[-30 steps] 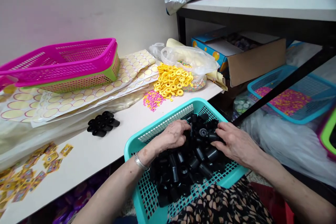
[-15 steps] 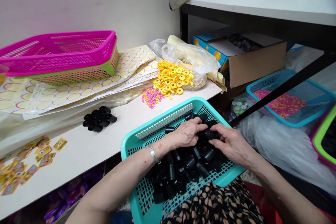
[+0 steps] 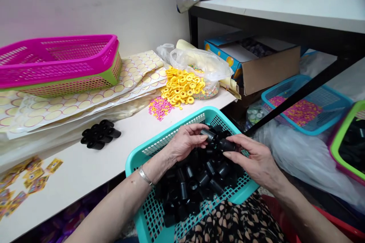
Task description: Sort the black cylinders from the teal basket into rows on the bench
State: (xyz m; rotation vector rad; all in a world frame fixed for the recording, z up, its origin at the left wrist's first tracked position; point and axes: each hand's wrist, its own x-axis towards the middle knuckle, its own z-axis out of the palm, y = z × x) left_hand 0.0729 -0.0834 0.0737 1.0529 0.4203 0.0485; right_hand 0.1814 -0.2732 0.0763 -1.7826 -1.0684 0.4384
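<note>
A turquoise plastic basket rests on my lap against the table edge, with many short black plastic tubes heaped inside. Over the heap, my left hand pinches one black tube between thumb and fingers. My right hand grips another black tube from the right side. The two held tubes are close together near the far right part of the basket. On the white table to the left, a small group of black tubes stands packed together.
Yellow rings and small pink and yellow pieces lie in piles on the table. Magenta and green baskets sit at the back left. Printed wrappers lie front left. A dark shelf brace slants across the right.
My left hand has come up from the heap with a tube in its fingers. My right hand still holds its tube. The whole view has shifted slightly.
</note>
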